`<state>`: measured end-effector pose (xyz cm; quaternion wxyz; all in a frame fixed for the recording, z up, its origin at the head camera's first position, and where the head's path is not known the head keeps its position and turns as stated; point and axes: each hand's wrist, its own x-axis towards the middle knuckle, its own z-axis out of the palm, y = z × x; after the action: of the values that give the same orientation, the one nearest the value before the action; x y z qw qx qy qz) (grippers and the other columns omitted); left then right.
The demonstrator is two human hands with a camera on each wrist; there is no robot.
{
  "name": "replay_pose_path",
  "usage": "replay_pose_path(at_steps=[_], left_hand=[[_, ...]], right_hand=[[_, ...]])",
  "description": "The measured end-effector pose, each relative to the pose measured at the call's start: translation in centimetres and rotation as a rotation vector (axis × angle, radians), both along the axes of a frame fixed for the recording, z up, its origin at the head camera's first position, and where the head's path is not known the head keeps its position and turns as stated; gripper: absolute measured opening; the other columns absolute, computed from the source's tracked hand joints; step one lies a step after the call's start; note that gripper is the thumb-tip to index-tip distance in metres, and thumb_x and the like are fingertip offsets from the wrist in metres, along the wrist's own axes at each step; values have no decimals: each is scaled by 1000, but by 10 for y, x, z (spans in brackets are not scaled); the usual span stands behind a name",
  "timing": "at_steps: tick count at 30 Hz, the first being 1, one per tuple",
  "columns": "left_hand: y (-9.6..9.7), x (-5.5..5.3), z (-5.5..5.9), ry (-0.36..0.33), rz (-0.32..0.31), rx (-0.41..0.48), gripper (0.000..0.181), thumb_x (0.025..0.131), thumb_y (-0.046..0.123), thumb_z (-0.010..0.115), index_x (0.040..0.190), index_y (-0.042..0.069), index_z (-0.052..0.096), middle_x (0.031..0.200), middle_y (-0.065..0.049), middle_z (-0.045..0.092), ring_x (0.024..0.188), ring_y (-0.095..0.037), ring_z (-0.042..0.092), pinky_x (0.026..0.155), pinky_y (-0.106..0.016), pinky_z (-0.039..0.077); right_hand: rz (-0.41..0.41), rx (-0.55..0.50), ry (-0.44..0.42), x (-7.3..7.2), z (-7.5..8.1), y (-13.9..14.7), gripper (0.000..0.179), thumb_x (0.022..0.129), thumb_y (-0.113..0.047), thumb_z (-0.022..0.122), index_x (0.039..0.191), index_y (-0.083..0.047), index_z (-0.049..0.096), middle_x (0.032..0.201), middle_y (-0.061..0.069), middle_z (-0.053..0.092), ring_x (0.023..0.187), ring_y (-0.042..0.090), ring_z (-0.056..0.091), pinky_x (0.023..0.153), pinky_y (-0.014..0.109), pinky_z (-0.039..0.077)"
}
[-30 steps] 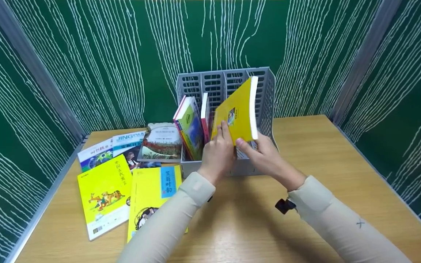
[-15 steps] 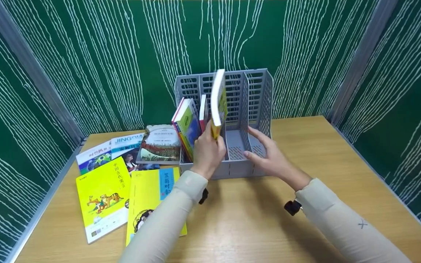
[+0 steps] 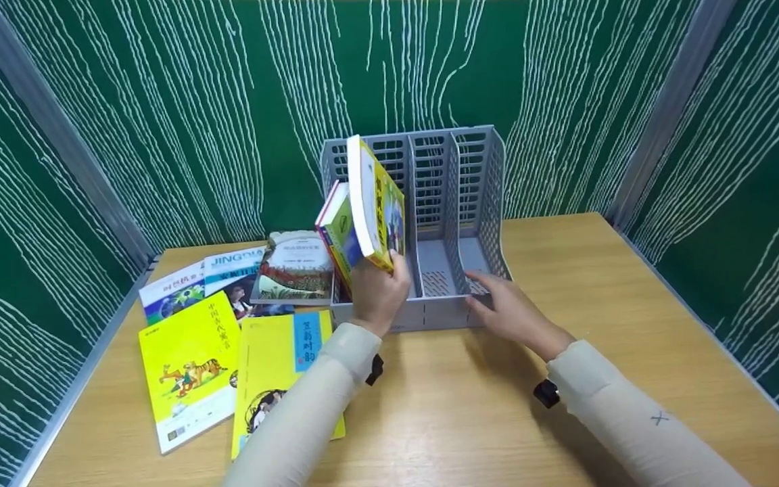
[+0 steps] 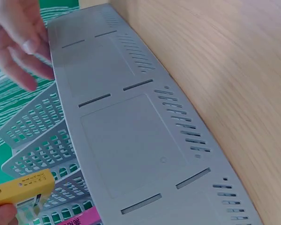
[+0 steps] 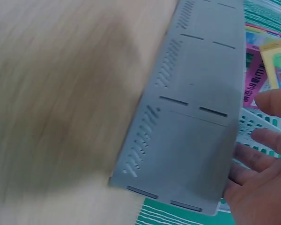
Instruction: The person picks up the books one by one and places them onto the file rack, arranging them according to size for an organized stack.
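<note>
My left hand [image 3: 381, 291] grips a thick yellow paperback book [image 3: 384, 216] by its lower end, holding it upright and tilted over the left half of a grey file rack [image 3: 423, 314]. Its illustrated cover faces right, white page edges toward me. In the left wrist view the yellow book [image 4: 25, 190] shows at the lower left. Fingers spread, my right hand [image 3: 514, 311] rests at the rack's front right edge and holds nothing. A green and blue book [image 3: 337, 226] stands in the leftmost compartment. Beside it, a pink-spined book [image 5: 255, 77] is mostly hidden in the head view.
Left of the rack lie a brown and white book [image 3: 297, 267], a blue and white book [image 3: 234, 267] and a purple and white book [image 3: 173, 287]. Nearer are a yellow tiger-cover book [image 3: 190, 372] and another yellow book [image 3: 268, 352]. Green walls surround the wooden table [image 3: 443, 419].
My right hand has let go of the yellow book and moved to the rack's front right. My left hand has carried the book left and turned it, so its front cover now shows.
</note>
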<state>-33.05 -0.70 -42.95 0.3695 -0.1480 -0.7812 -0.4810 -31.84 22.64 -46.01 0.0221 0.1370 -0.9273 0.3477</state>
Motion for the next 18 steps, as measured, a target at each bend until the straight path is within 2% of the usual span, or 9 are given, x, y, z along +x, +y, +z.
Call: replay_pose_path(at_steps=[3, 5, 7, 8, 9, 12, 14, 16, 18], left_hand=[[2, -5, 1, 17, 32, -33, 40, 99, 0, 59, 138, -10, 58, 118, -29, 77, 93, -36, 80, 73, -42, 68], [3, -9, 2, -7, 44, -58, 30, 100, 1, 58, 127, -12, 63, 106, -28, 79, 73, -30, 74, 59, -40, 62], [3, -13, 1, -55, 31, -64, 24, 101, 1, 57, 120, -12, 66, 99, -28, 79, 62, -26, 64, 52, -42, 55], [3, -15, 0, -87, 29, -69, 21, 102, 2, 57, 116, -10, 66, 101, -27, 79, 64, -25, 63, 54, -42, 55], [4, -16, 0, -123, 19, -65, 24, 103, 2, 57, 121, -10, 66, 106, -28, 79, 67, -23, 64, 57, -40, 56], [5, -21, -3, -244, -6, -59, 18, 105, 6, 56, 115, -7, 65, 96, -22, 77, 67, -20, 59, 57, -37, 51], [6, -24, -5, -331, -17, -58, 17, 107, 8, 54, 111, -5, 65, 85, -15, 70, 65, -18, 55, 55, -34, 45], [8, -27, -7, -408, -18, -65, 20, 107, 10, 53, 112, -5, 65, 77, -8, 61, 62, -17, 52, 53, -32, 39], [10, -30, -9, -467, -19, -63, 23, 108, 11, 53, 119, -5, 66, 77, -4, 59, 62, -15, 54, 52, -29, 40]], right_hand=[[29, 45, 33, -2, -4, -1, 47, 113, -17, 56, 157, 0, 54, 162, 24, 53, 153, 46, 48, 127, 64, 37], [50, 85, 68, -4, -6, -2, 40, 113, -15, 56, 149, 2, 62, 154, 25, 62, 146, 46, 57, 123, 63, 42], [63, 117, 90, -6, -7, -3, 36, 113, -14, 56, 142, 3, 67, 146, 25, 68, 139, 45, 64, 119, 63, 47], [64, 128, 93, -6, -8, -3, 34, 113, -14, 56, 140, 3, 69, 143, 25, 70, 136, 44, 66, 118, 63, 49], [62, 136, 89, -7, -8, -4, 33, 113, -14, 56, 138, 2, 70, 141, 24, 71, 133, 43, 68, 116, 62, 50], [50, 144, 68, -8, -9, -6, 32, 113, -16, 57, 136, 1, 71, 137, 22, 74, 127, 40, 71, 114, 61, 53], [43, 146, 63, -8, -9, -6, 30, 112, -16, 59, 134, 0, 72, 133, 20, 76, 121, 37, 73, 112, 60, 55], [40, 146, 71, -9, -10, -7, 28, 112, -16, 60, 130, 0, 74, 128, 19, 77, 114, 34, 74, 108, 59, 57], [35, 145, 75, -9, -10, -6, 26, 111, -15, 61, 128, 0, 75, 124, 18, 79, 106, 31, 74, 105, 58, 59]])
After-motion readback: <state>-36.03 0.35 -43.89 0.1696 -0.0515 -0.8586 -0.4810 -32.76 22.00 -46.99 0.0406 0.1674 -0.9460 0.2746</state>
